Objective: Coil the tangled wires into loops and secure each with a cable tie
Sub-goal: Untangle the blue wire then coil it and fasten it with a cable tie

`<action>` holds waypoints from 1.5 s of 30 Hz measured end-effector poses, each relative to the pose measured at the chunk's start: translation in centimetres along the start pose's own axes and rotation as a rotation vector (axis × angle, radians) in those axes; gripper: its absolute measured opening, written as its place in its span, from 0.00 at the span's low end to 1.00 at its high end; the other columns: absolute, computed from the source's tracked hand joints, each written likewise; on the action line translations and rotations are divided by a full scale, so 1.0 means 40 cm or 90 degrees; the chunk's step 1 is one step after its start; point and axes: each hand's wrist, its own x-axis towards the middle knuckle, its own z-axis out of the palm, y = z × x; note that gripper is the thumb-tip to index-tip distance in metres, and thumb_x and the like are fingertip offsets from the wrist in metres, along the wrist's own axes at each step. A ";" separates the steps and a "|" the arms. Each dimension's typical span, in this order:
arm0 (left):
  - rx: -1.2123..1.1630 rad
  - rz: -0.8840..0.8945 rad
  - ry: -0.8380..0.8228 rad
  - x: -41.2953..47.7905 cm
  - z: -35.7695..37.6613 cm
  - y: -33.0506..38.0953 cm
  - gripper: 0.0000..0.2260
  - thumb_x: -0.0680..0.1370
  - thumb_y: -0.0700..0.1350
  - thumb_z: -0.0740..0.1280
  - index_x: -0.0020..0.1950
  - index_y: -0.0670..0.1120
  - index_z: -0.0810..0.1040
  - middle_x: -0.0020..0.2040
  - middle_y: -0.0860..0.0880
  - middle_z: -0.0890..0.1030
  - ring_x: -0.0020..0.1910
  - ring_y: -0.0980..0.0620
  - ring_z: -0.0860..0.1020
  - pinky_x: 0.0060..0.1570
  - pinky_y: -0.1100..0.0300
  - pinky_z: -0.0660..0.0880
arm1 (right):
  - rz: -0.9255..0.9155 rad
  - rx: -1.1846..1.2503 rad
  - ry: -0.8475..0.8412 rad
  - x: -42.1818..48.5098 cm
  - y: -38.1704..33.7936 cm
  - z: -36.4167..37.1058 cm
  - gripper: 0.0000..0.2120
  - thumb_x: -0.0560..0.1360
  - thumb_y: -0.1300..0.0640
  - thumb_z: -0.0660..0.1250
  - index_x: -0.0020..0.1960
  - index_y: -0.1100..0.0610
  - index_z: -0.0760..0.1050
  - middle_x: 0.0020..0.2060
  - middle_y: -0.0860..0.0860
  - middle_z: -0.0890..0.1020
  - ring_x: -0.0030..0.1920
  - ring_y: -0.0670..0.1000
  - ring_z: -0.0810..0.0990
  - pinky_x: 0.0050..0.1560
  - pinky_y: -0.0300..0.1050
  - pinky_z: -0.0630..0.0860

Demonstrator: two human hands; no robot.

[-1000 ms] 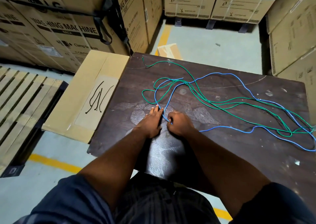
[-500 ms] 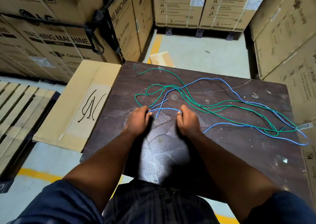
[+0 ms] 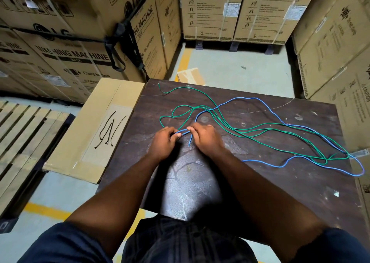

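Observation:
A blue wire and a green wire lie tangled across a dark wooden table, trailing to its right edge. My left hand and my right hand sit close together near the table's middle, each pinching the blue wire near its end. A short doubled stretch of blue runs between the two hands. The blue wire's free tip hangs down just left of my right hand. Several black cable ties lie on a flat cardboard box left of the table.
Tall washing-machine cartons stand to the left, behind and to the right. A wooden pallet lies on the floor at far left. A small cardboard piece sits beyond the table's far edge. Yellow lines mark the floor.
My hands, spread apart with a blue stretch between them half a second ago, have come together again, doubling the blue wire. The camera has moved closer.

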 end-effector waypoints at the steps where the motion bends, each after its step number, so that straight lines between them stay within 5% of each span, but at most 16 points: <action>1: -0.002 -0.005 0.009 0.000 -0.006 -0.004 0.07 0.76 0.48 0.64 0.41 0.46 0.78 0.37 0.48 0.78 0.36 0.51 0.74 0.38 0.59 0.66 | 0.009 0.007 0.020 0.000 0.004 0.000 0.10 0.78 0.51 0.61 0.46 0.56 0.77 0.33 0.60 0.82 0.35 0.64 0.79 0.35 0.50 0.73; 10: -0.075 -0.057 0.078 -0.007 -0.066 -0.035 0.07 0.78 0.45 0.67 0.39 0.50 0.76 0.33 0.52 0.77 0.34 0.55 0.74 0.37 0.62 0.68 | 0.308 0.176 0.132 -0.020 0.080 -0.001 0.10 0.79 0.50 0.57 0.44 0.51 0.74 0.31 0.46 0.79 0.36 0.54 0.79 0.40 0.51 0.75; 14: -0.227 -0.144 0.075 -0.012 -0.085 -0.014 0.08 0.79 0.41 0.65 0.41 0.45 0.78 0.28 0.53 0.75 0.24 0.62 0.70 0.28 0.68 0.68 | 0.291 0.204 0.116 -0.015 0.063 0.014 0.07 0.79 0.55 0.59 0.46 0.52 0.75 0.33 0.45 0.80 0.38 0.53 0.80 0.41 0.48 0.74; 18: -0.381 -0.252 0.026 0.001 -0.105 -0.005 0.08 0.81 0.40 0.62 0.48 0.44 0.81 0.30 0.52 0.80 0.23 0.59 0.72 0.28 0.64 0.70 | 0.244 0.179 0.106 -0.021 0.047 0.035 0.07 0.75 0.62 0.63 0.52 0.55 0.76 0.45 0.53 0.81 0.47 0.57 0.78 0.46 0.48 0.72; 22: -0.407 -0.333 -0.107 0.021 -0.134 0.022 0.11 0.81 0.39 0.59 0.59 0.43 0.78 0.38 0.50 0.84 0.26 0.59 0.76 0.29 0.64 0.68 | 0.183 0.002 0.146 -0.013 -0.004 0.006 0.10 0.75 0.52 0.66 0.55 0.52 0.75 0.52 0.49 0.78 0.54 0.53 0.73 0.56 0.51 0.67; 28: -0.570 -0.455 -0.217 0.045 -0.166 0.071 0.17 0.79 0.37 0.54 0.63 0.50 0.73 0.42 0.50 0.86 0.32 0.57 0.81 0.26 0.68 0.67 | 0.085 0.222 0.012 0.013 -0.132 -0.025 0.07 0.76 0.53 0.66 0.42 0.54 0.78 0.33 0.45 0.77 0.34 0.42 0.72 0.39 0.41 0.69; 32: -0.616 -0.436 -0.258 0.048 -0.164 0.067 0.15 0.81 0.40 0.56 0.66 0.48 0.75 0.41 0.52 0.83 0.31 0.58 0.77 0.28 0.66 0.74 | 0.202 0.384 -0.160 0.014 -0.212 0.006 0.14 0.78 0.50 0.64 0.37 0.54 0.78 0.31 0.51 0.82 0.27 0.42 0.75 0.35 0.42 0.73; 35: -0.644 -0.398 -0.298 0.047 -0.153 0.056 0.14 0.83 0.41 0.57 0.67 0.45 0.73 0.57 0.44 0.82 0.37 0.53 0.80 0.25 0.65 0.74 | 0.379 0.541 -0.257 0.022 -0.222 0.018 0.12 0.79 0.52 0.63 0.44 0.60 0.77 0.35 0.54 0.84 0.25 0.46 0.77 0.28 0.39 0.72; 42: -0.471 -0.261 -0.304 0.042 -0.133 0.012 0.15 0.82 0.35 0.57 0.69 0.40 0.70 0.64 0.40 0.77 0.45 0.55 0.80 0.41 0.63 0.75 | 0.493 0.724 -0.242 -0.009 -0.214 -0.004 0.07 0.80 0.60 0.61 0.47 0.60 0.77 0.34 0.49 0.85 0.25 0.42 0.77 0.28 0.33 0.73; 45: -0.420 -0.199 -0.269 0.036 -0.136 -0.013 0.15 0.79 0.32 0.60 0.66 0.36 0.72 0.58 0.40 0.80 0.42 0.60 0.82 0.44 0.66 0.77 | 0.492 0.789 -0.244 -0.017 -0.213 -0.016 0.07 0.80 0.62 0.60 0.53 0.61 0.76 0.37 0.51 0.85 0.25 0.42 0.75 0.28 0.32 0.73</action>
